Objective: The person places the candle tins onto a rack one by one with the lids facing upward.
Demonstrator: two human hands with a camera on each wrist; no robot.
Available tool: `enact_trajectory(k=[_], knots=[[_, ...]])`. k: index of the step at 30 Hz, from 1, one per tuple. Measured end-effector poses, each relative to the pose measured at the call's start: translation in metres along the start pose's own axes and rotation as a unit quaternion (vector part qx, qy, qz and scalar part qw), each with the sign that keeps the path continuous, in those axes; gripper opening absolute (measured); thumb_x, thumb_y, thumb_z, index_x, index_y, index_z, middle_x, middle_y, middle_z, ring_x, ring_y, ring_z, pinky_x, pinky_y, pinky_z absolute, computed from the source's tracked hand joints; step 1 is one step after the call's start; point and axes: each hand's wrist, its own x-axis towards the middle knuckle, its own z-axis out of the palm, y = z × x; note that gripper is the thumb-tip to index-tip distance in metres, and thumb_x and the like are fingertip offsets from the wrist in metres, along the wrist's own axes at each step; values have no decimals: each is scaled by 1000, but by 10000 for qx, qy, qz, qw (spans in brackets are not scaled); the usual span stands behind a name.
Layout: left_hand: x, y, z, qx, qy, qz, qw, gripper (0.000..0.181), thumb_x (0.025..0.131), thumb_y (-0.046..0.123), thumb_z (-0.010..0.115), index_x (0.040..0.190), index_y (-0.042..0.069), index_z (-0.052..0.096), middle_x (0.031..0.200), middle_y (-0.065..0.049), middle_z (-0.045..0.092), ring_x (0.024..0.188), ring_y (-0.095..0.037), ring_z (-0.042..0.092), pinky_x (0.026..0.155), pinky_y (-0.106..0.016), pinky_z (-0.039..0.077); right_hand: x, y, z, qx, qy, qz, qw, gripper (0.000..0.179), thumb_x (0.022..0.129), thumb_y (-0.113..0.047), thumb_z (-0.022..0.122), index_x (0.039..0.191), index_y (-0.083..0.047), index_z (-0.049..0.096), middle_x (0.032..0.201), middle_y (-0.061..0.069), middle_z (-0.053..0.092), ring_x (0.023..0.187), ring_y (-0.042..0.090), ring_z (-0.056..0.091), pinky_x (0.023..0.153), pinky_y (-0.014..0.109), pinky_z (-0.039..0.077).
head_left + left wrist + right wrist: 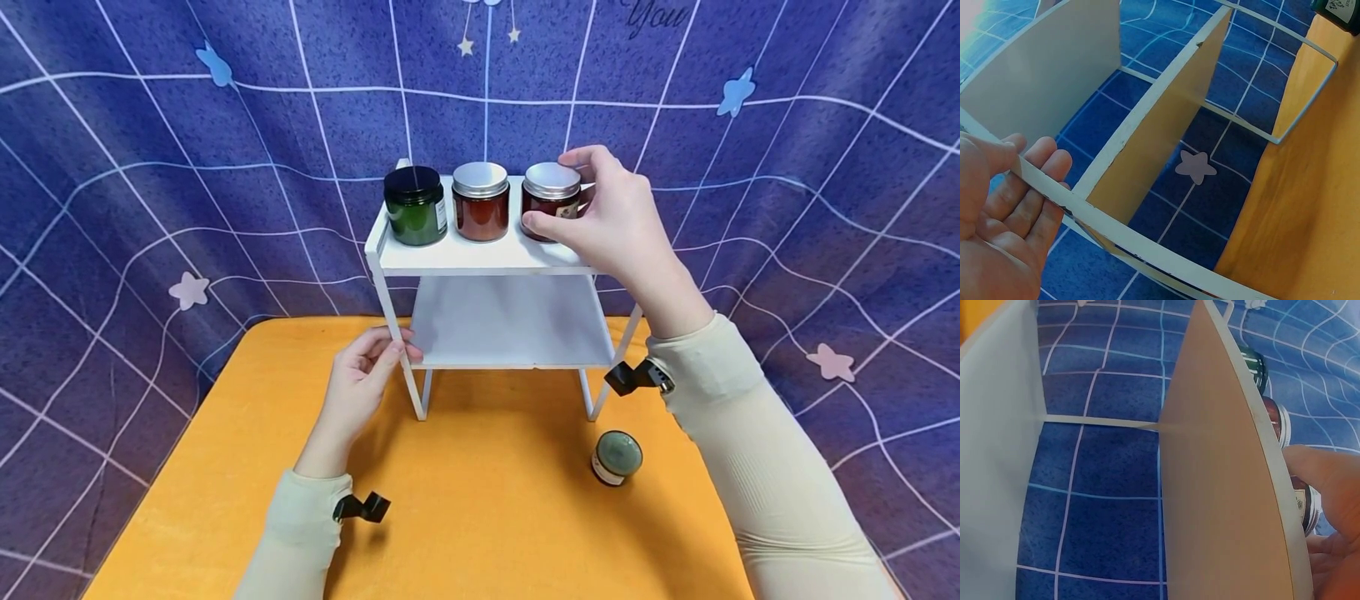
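On the top shelf of a white two-tier rack (495,260) three jars stand in a row. At the right end is an amber jar with a silver lid (551,182), and my right hand (618,212) grips it between thumb and fingers. Beside it stands another silver-lidded amber jar (481,208), then a green jar with a black lid (416,208) at the left. My left hand (363,379) holds the rack's left front leg, thumb in front and fingers behind; the left wrist view shows the thumb on the white frame (1047,184).
A small green jar (618,457) with a pale label sits on the orange cloth (480,500), in front of the rack's right leg. The lower shelf (513,321) is bare. Behind the rack hangs a blue curtain (337,125) with a grid pattern and stars.
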Motion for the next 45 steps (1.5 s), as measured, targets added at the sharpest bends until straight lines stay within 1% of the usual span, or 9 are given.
enact_trajectory(k=[8,17,24,27,33,38,42,45], knots=[[0,0,0,-25,9,2,10000,19,112,-1,58,123,-11,70,98,-15,80,92,-17,78,95,-28,60,1,2,2,7,24,-49,10000,80,90,-40,91,153,-7,53,137,14,68,107,26,70,90,39,54],[-1,-1,0,20,31,59,10000,19,112,-1,57,123,-10,70,97,-18,79,92,-16,78,96,-28,60,0,0,0,-70,-81,76,9999,82,91,-43,90,155,-9,52,139,16,67,113,29,70,97,44,54],[-1,-2,0,14,35,53,10000,19,112,-1,57,123,-10,70,97,-16,80,92,-16,78,95,-28,60,-2,-1,-2,-241,-242,173,9993,90,90,-47,90,160,-13,46,149,16,63,121,28,70,103,44,54],[-1,-2,0,-17,31,50,10000,19,112,-2,57,123,-10,70,97,-15,80,92,-16,79,95,-28,60,-4,-3,-5,-249,-238,162,9993,91,88,-47,91,160,-13,46,151,15,63,124,29,70,106,45,55],[0,0,0,-2,37,-44,10000,20,112,0,58,124,-10,70,98,-13,80,93,-17,79,96,-28,60,-10,-6,-17,-205,-19,105,9997,85,89,-46,91,157,-15,50,151,10,65,131,31,67,112,47,52],[0,0,0,0,63,-109,9999,21,113,2,58,125,-10,70,97,-13,80,93,-17,78,97,-29,60,-13,-6,-28,-26,230,58,9997,79,90,-44,91,153,-13,55,147,8,68,135,26,66,118,39,48],[0,-1,1,-8,75,-92,9999,21,112,2,58,125,-11,69,97,-14,80,94,-17,78,97,-28,60,-16,1,-36,215,623,-67,9978,72,90,-42,91,148,-12,61,143,9,71,133,25,68,116,33,49],[0,-1,1,10,78,-83,9999,22,112,1,58,125,-12,69,97,-15,80,94,-17,77,96,-28,60,-19,10,-42,408,1000,-237,9939,64,90,-36,92,142,-9,66,137,11,73,129,22,69,113,27,50]])
